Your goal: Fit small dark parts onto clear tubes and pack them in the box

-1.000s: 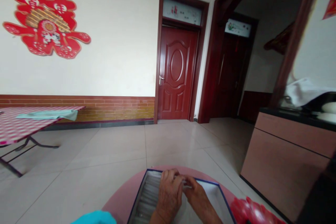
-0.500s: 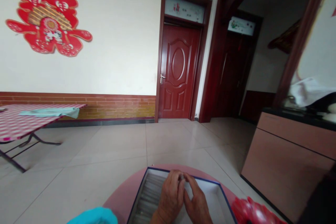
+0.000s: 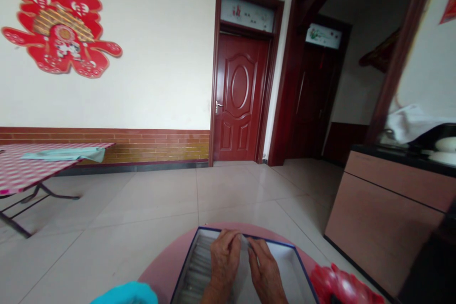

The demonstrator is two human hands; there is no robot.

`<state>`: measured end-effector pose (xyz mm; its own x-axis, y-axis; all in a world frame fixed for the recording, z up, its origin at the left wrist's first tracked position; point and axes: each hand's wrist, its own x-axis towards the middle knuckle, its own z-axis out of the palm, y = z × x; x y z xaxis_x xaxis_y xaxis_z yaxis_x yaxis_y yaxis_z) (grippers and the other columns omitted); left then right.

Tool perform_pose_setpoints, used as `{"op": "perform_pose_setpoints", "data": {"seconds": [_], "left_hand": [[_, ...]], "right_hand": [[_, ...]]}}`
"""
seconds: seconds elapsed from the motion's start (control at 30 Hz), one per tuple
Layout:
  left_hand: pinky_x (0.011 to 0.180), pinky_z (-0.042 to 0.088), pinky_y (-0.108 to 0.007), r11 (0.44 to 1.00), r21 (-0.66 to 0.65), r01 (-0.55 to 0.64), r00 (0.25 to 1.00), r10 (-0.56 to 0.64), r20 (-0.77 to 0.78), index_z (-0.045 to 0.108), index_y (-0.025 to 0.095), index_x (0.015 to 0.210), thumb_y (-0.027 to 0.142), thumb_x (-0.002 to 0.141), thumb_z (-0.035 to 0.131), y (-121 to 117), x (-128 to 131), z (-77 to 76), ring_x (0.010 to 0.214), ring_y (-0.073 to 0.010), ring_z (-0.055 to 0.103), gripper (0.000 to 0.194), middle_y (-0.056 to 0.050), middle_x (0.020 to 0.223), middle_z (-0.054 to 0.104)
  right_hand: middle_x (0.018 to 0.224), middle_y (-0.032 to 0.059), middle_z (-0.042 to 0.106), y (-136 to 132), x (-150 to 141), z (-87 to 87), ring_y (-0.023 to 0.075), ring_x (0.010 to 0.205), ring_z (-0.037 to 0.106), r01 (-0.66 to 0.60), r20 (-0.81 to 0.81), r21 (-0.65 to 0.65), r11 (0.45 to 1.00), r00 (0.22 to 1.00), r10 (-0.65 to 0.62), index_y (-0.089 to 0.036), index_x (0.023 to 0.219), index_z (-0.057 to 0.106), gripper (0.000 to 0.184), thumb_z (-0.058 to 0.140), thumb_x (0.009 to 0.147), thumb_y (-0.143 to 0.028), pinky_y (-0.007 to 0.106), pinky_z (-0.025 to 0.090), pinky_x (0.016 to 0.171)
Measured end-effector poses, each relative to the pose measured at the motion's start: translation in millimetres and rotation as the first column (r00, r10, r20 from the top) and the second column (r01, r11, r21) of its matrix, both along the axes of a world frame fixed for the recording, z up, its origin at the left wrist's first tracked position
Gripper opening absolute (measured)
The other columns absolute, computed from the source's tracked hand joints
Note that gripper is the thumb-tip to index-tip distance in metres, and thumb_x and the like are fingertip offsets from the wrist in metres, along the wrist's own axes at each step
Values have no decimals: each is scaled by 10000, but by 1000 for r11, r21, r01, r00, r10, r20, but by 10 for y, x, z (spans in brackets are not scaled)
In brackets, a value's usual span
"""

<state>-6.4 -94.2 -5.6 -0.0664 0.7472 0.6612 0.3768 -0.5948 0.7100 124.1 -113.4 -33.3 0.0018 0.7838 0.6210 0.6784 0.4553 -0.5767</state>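
My left hand [image 3: 225, 257] and my right hand [image 3: 265, 266] are both closed, fingertips pinching a small, thin, translucent piece [image 3: 244, 243] stretched between them. It looks like clear plastic film, though its exact kind is too blurred to tell. Both hands are over a shallow white box [image 3: 298, 273] with a dark blue rim. Along the box's left side lie several greyish, translucent strip-like packets [image 3: 199, 263], partly covered by my left hand. White floor shows in the box's right part.
Under the box is a round pink tabletop [image 3: 160, 266]. Bright blue material [image 3: 126, 293] lies to the left, and a red plastic bag [image 3: 342, 285] is close on the right. Farther off are a checkered folding table [image 3: 21, 171], a pinkish cabinet [image 3: 384, 209] and a red door [image 3: 240, 99].
My hands have drawn apart slightly, the left one moving left, so more of the translucent piece shows between the fingertips. The view has shifted a little.
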Motion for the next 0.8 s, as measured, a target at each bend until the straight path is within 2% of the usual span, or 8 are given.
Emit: {"op": "perform_pose_setpoints", "data": {"seconds": [0.07, 0.17, 0.27, 0.37, 0.47, 0.57, 0.67, 0.8], "left_hand": [[588, 437, -247, 985, -170, -22, 995, 38, 91, 618, 193, 693, 340, 826, 421, 32, -22, -6, 606, -145, 564, 279, -12, 629, 611], [513, 410, -253, 920, -393, -6, 955, 122, 271, 585, 187, 653, 388, 775, 425, 125, -44, -66, 516, -150, 536, 285, -2, 547, 589], [463, 398, -251, 876, -474, 91, 888, 145, 437, 555, 184, 664, 391, 732, 419, 231, -43, -139, 485, -154, 529, 257, -1, 541, 585], [462, 405, -255, 864, -493, 101, 870, 163, 465, 559, 173, 759, 359, 714, 419, 297, -48, -201, 507, -168, 545, 237, 4, 545, 573], [573, 449, -285, 909, -414, -44, 955, 160, 250, 590, 163, 843, 295, 729, 394, 297, -77, -266, 597, -179, 570, 262, -21, 626, 595], [734, 443, -321, 968, -207, -142, 980, 107, -170, 630, 162, 816, 190, 741, 360, 228, -105, -309, 776, -198, 574, 282, -78, 809, 613], [766, 432, -317, 984, -126, -125, 878, 51, -476, 638, 162, 862, 114, 747, 353, 130, -119, -262, 842, -198, 548, 311, -89, 867, 590], [785, 418, -288, 992, -104, -72, 711, -22, -702, 643, 199, 829, 157, 831, 365, 63, -173, -69, 883, -182, 521, 281, -61, 869, 580]], "right_hand": [[1019, 84, 625, 13, 24, -39, 196, 964, 575, 35, 56, 10, 999, 998, -36, -202, 1069, 583, 286, 392, 857, -224, 333, 466, 863], [1040, 85, 633, 10, 28, -64, 187, 971, 581, 51, 139, 4, 999, 989, -51, -183, 1097, 566, 308, 372, 859, -209, 317, 470, 864], [1061, 73, 633, -9, 1, -37, 180, 971, 586, 45, 230, 3, 999, 972, -44, -192, 1163, 531, 349, 361, 858, -200, 298, 476, 849], [981, 56, 650, -27, -25, 0, 180, 884, 612, 73, 326, -20, 997, 943, -62, -228, 1179, 525, 356, 351, 869, -225, 294, 493, 776], [891, 40, 650, -42, -22, 3, 169, 789, 619, 92, 384, -51, 994, 921, -65, -250, 1154, 539, 345, 331, 880, -238, 277, 490, 700], [864, 35, 644, -50, 2, -18, 164, 759, 614, 117, 414, -64, 991, 907, -80, -260, 1126, 553, 334, 326, 881, -241, 268, 473, 680], [851, 37, 644, -55, 28, -25, 168, 759, 609, 146, 436, -70, 987, 894, -101, -263, 1106, 562, 326, 328, 879, -242, 268, 457, 678], [831, 33, 631, -80, 33, 5, 169, 757, 597, 151, 450, -99, 984, 888, -91, -266, 1069, 577, 314, 329, 878, -238, 279, 432, 677]]}}
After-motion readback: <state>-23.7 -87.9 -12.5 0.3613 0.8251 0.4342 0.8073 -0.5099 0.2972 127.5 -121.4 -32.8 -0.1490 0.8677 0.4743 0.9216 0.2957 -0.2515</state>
